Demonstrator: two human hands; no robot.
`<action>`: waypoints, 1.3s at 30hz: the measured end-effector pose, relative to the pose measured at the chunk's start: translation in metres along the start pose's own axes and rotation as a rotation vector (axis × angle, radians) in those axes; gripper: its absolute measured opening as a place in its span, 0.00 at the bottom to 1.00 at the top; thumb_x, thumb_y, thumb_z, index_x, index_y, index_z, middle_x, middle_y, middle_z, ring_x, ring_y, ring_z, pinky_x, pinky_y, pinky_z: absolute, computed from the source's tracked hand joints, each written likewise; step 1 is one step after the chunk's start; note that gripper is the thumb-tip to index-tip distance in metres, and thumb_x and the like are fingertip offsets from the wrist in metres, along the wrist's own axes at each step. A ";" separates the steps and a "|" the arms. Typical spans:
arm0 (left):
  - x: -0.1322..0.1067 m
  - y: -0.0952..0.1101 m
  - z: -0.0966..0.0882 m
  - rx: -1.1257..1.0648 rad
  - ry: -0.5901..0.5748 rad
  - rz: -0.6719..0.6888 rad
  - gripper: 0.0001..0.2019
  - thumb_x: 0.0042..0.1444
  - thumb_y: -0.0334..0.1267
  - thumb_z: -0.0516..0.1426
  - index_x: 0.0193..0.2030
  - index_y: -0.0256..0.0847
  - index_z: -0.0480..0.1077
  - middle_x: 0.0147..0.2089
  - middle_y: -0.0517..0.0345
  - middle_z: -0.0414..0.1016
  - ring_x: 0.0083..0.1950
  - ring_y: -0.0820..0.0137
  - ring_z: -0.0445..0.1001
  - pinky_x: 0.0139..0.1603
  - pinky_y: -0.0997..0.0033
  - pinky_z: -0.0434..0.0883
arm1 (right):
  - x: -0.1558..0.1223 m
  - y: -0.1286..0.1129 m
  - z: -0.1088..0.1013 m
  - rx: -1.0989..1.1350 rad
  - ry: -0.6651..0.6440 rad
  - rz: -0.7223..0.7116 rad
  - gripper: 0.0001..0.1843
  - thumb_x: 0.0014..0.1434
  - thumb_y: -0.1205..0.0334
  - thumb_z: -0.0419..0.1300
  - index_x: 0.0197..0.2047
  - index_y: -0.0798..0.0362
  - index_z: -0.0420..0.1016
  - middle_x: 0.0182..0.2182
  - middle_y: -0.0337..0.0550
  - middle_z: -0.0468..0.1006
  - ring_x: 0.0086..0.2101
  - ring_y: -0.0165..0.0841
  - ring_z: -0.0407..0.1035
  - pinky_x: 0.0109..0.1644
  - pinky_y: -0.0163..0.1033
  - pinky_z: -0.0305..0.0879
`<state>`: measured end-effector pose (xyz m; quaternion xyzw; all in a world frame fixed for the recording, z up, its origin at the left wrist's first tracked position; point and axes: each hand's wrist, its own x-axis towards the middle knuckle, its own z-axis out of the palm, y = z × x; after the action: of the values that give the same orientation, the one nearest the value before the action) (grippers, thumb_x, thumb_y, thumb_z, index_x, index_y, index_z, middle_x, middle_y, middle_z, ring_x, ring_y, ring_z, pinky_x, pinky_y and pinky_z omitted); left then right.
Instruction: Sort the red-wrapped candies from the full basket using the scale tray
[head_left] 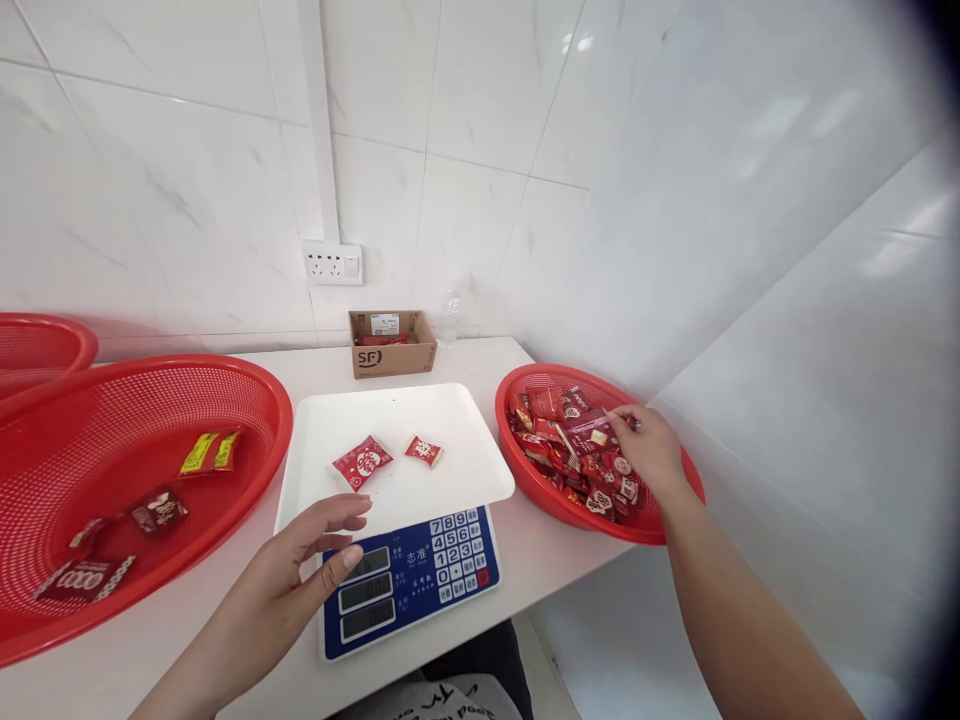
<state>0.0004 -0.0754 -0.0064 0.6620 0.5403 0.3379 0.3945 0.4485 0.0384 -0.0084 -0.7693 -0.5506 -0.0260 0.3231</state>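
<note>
Red plastic basket (544,503) to the right of the scale (450,500), well filled with small wrapped packets. Right hand (649,447) reaches in there; thumb and fingers seem to pinch the edge of a maroon packet (589,432), which sits at the top of the heap. Left hand (276,585) is empty, fingers spread and thumb apart, held over the near left part of the scale, partly covering its display (366,592). Digits too faint to read.

On the scale's white pan: 2 red packets, apart, the larger (363,463) left of the smaller (424,451). Left of the scale, a second red basket (283,402) with a few packets, 1 with yellow labels (196,454). Behind the scale, a cardboard box (397,358) with red wrappers inside; clear bottle (450,318) just beside it.

Step in hand, by my reading: taking a packet from the basket right of the scale. Lifting it clear would call for a firm pinch on the wrapper's edge, since neighbouring packets crowd close and could drag along.
</note>
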 end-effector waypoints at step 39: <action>-0.024 -0.006 -0.003 0.384 0.192 0.148 0.14 0.60 0.44 0.50 0.50 0.49 0.70 0.53 0.55 0.74 0.55 0.66 0.72 0.53 0.65 0.71 | -0.075 -0.235 0.074 0.430 -0.549 -0.613 0.12 0.60 0.56 0.53 0.43 0.50 0.73 0.45 0.44 0.76 0.44 0.36 0.70 0.48 0.44 0.65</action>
<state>-0.0092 -0.0978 -0.0109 0.7275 0.5798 0.3183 0.1823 0.1926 0.0583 0.0138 -0.4649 -0.8107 0.1992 0.2949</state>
